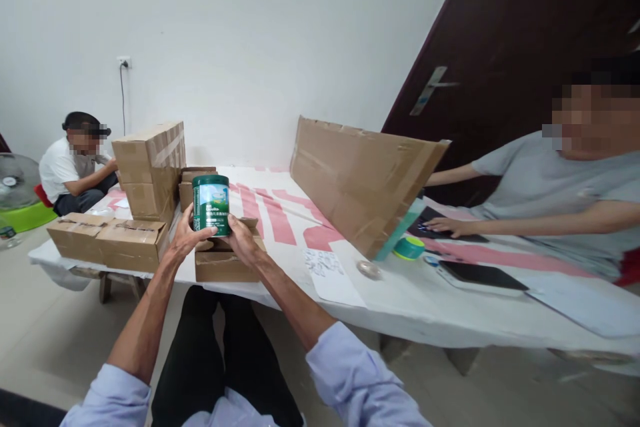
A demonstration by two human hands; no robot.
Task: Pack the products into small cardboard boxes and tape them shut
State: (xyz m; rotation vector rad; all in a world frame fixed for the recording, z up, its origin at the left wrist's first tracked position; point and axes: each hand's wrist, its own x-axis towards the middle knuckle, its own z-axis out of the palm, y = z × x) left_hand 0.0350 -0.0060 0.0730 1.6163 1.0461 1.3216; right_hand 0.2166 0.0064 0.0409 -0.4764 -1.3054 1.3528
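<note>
A green lidded canister with a printed label stands upright between my two hands, raised over the table's front edge. My left hand grips its left side, thumb across the lower front. On its right side, my right hand is closed around the lower part. Just below and behind the canister is an opened small cardboard box, its inside mostly hidden by my hands and the canister.
Stacked cardboard boxes and two low boxes stand at left. A large cardboard panel leans mid-table, near a tape roll, paper sheet and tablet-like device. Co-workers sit at far left and right, one hand on a dark laptop.
</note>
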